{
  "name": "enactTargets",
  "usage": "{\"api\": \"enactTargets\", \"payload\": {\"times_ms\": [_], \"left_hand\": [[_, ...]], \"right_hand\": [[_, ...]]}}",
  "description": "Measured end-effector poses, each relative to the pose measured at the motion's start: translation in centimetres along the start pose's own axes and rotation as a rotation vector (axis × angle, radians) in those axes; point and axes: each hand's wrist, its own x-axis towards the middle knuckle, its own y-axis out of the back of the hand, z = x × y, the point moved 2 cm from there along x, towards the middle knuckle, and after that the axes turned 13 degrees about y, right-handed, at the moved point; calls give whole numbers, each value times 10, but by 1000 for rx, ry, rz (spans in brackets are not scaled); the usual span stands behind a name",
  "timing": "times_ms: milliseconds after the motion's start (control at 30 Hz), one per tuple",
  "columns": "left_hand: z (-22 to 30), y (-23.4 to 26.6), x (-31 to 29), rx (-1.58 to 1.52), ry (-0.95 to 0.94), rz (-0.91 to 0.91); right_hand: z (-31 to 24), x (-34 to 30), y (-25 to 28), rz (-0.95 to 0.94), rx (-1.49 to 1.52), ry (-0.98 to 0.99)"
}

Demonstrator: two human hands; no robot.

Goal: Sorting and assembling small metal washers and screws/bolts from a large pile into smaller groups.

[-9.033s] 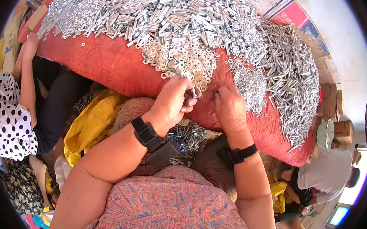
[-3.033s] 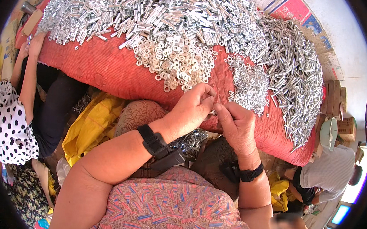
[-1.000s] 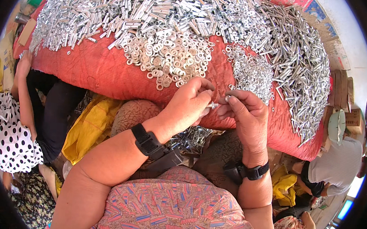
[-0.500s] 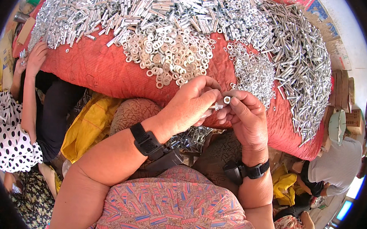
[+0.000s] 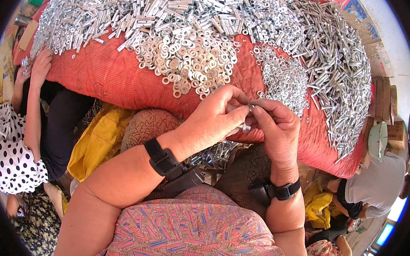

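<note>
My left hand (image 5: 219, 112) is closed, pinching a small silver bolt (image 5: 245, 128) whose flanged end shows below the fingers. Against it, the thumb and forefinger of my right hand (image 5: 278, 122) pinch a small nut (image 5: 251, 107), mostly hidden between the touching fingertips. Just beyond my left hand lies a heap of flat washers (image 5: 194, 58) on a red sack-cloth mound (image 5: 110, 76). A second heap of smaller rings (image 5: 284, 81) is beyond my right hand.
Metal sleeves (image 5: 174, 8) spread across the mound's far side, and long bolts (image 5: 337, 74) cover its right. At the left, another person's hand (image 5: 42, 64) rests at the mound's edge. Yellow sacks (image 5: 95, 143) lie beside my knee. Someone in grey (image 5: 373, 183) sits at the right.
My right hand's fingertips have closed in against my left's, bringing the nut to the bolt. The nut, plainly visible before, is now mostly covered, and the bolt's flanged end sits lower.
</note>
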Motion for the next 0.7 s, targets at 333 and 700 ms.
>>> {"api": "enactTargets", "payload": {"times_ms": [333, 700], "left_hand": [[-3, -2, 2, 161, -111, 130], [-7, -3, 5, 436, -265, 228]], "right_hand": [[2, 1, -1, 23, -71, -43], [4, 3, 2, -17, -82, -90]]}}
